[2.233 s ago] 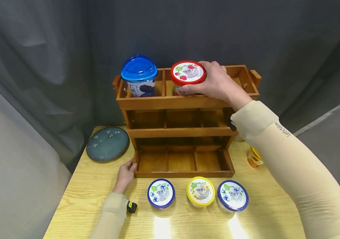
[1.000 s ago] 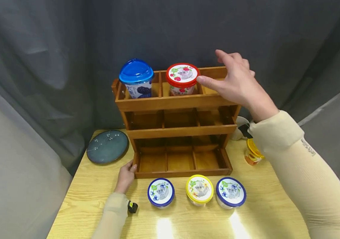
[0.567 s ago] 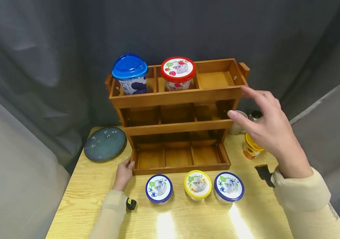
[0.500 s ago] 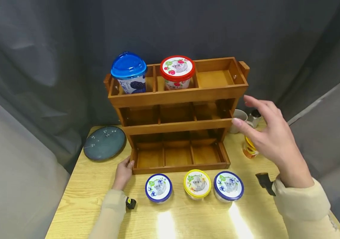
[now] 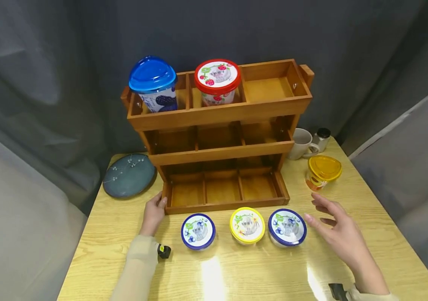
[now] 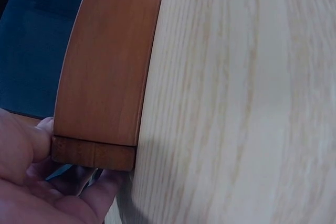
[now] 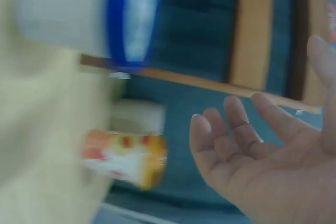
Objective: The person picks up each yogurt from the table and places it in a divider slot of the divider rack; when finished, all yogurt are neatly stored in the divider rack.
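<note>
Right hand [image 5: 343, 238]: has come down from the rack [image 5: 219, 113] to just beside the right blue-lidded tub [image 5: 287, 227], apart from it; fingers spread, slightly bent, holding nothing.
Red-lidded tub [image 5: 217, 79]: released since; stands in the top tier's [image 5: 268, 90] middle compartment. Placement judged complete, leaving the right hand free.
Left hand [image 5: 152, 215]: fingers grip the near left corner of the bottom tier [image 5: 221, 190], as before; judged a steadying hold.
Blue domed cup [image 5: 153, 85]: top tier, left compartment.
Middle tier [image 5: 221, 153] and bottom tier: three compartments each, wood showing.
Tabletop [image 5: 183, 276] row: left blue-lidded tub [image 5: 198, 231], yellow-lidded tub [image 5: 247, 225] and right blue-lidded tub, before the rack.
Yellow domed cup [image 5: 324, 168]: right of the rack, near the mug [image 5: 299, 146].
Lids: on every tub and both domed cups; contents not visible.
</note>
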Action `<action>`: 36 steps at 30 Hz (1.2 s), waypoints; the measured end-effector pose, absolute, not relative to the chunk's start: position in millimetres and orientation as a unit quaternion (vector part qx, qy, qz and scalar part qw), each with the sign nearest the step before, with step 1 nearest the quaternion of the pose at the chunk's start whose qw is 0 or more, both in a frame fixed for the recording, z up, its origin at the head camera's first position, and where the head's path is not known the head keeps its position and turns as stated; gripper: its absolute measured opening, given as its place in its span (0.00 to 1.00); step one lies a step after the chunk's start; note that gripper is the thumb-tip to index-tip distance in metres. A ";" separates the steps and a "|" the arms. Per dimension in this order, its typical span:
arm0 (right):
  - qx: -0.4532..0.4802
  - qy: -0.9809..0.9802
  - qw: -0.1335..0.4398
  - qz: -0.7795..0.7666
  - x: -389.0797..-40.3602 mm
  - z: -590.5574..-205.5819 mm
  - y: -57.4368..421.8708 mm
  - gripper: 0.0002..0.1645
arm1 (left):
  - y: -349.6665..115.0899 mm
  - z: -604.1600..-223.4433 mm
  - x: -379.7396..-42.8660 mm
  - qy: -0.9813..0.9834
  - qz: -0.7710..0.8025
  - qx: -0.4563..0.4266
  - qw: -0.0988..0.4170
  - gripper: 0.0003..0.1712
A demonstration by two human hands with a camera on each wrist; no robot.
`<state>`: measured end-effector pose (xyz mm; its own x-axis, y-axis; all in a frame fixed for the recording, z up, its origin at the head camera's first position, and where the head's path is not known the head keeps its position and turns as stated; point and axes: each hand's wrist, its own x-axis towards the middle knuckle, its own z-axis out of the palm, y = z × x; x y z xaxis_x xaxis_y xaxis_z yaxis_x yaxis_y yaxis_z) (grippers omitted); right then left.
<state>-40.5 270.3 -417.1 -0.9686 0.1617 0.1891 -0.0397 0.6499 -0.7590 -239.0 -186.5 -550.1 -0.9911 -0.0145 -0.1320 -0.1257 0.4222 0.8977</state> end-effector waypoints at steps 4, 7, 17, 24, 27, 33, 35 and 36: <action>-0.033 -0.903 0.097 0.417 -32.6 -448.4 273.4 0.44 | -186.3 -550.9 -240.5 0.842 0.535 -0.043 0.051 0.28; -0.023 -0.902 0.084 0.423 -30.0 -466.1 273.7 0.54 | -186.1 -550.6 -240.7 0.843 0.533 -0.044 0.053 0.28; -0.016 -0.878 0.050 0.475 -36.7 -502.6 272.2 0.73 | -184.3 -546.1 -238.3 0.843 0.532 -0.053 0.048 0.28; -0.019 -0.870 0.015 0.493 -42.2 -511.9 271.7 0.76 | -183.5 -549.1 -239.1 0.844 0.532 -0.053 0.045 0.27; -0.022 -0.872 0.006 0.489 -43.4 -513.9 271.4 0.76 | -183.5 -549.8 -239.6 0.848 0.526 -0.052 0.039 0.27; -0.026 -0.873 -0.007 0.487 -44.8 -518.0 270.0 0.75 | -183.3 -548.5 -238.2 0.847 0.528 -0.052 0.039 0.27; -0.029 -0.873 -0.011 0.488 -45.3 -518.9 269.4 0.74 | -183.1 -548.3 -237.8 0.845 0.531 -0.050 0.040 0.27; -0.030 -0.873 -0.012 0.487 -45.7 -519.3 269.2 0.74 | -183.1 -548.4 -237.8 0.844 0.532 -0.050 0.041 0.27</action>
<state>-45.7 269.2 -519.3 -0.9979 0.0403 -0.0509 0.0645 0.5236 -0.8495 -237.8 -183.1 -548.4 -0.9916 -0.0418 -0.1228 -0.1288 0.4296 0.8938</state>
